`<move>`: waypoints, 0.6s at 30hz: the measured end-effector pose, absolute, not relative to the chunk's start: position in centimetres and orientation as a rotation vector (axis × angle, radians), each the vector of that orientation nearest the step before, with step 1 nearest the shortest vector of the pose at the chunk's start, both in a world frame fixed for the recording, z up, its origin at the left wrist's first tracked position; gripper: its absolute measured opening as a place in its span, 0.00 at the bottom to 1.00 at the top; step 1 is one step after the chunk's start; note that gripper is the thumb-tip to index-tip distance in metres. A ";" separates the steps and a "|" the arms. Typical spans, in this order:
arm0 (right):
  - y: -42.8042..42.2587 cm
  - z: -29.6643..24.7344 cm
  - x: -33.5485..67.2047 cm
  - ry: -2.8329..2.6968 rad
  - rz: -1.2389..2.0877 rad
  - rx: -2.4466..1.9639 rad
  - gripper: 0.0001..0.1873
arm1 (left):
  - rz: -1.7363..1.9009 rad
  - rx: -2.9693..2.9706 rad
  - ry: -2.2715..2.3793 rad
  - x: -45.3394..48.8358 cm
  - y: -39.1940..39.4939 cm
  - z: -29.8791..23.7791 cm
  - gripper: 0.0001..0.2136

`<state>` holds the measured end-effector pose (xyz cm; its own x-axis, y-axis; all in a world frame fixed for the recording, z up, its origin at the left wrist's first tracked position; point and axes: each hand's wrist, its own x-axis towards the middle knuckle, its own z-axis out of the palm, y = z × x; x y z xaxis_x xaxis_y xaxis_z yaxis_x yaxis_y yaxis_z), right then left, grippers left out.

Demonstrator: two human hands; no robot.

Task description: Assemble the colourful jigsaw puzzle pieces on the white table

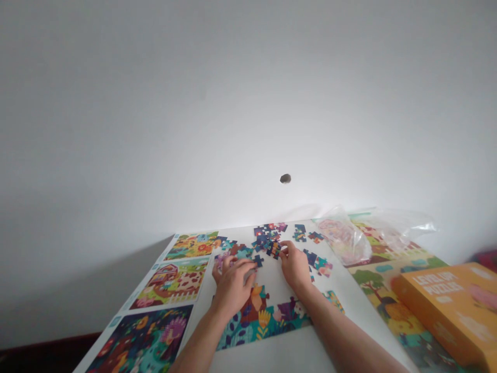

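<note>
Puzzle piece [274, 250] sits pinched in right hand [295, 265] — left hand [233, 284] lies loosely spread.

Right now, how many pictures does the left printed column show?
3: yellow picture farthest, barn picture in the middle, dark picture nearest, cut by the frame; more may be out of view.

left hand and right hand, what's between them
The head view shows a dark puzzle piece by the left hand, another at the right hand, and bare tabletop.

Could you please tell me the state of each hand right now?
Left hand: open, spread over loose puzzle pieces.
Right hand: closed, holding a dark puzzle piece.
</note>
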<state>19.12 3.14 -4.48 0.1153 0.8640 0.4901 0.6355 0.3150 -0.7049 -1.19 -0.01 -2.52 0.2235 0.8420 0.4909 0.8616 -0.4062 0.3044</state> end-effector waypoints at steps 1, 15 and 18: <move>3.2 -4.5 19.2 -1.560 0.276 -1.430 0.16 | -0.926 -2.447 -1.690 -1.2 -0.1 -2.5 0.10; 2.2 -2.7 17.9 -1.664 0.458 -1.589 0.16 | -0.813 -2.486 -1.776 -0.9 -0.4 -1.7 0.10; 2.0 -2.4 17.7 -1.741 0.446 -1.632 0.20 | -0.791 -2.494 -1.783 -0.9 -0.4 -1.7 0.11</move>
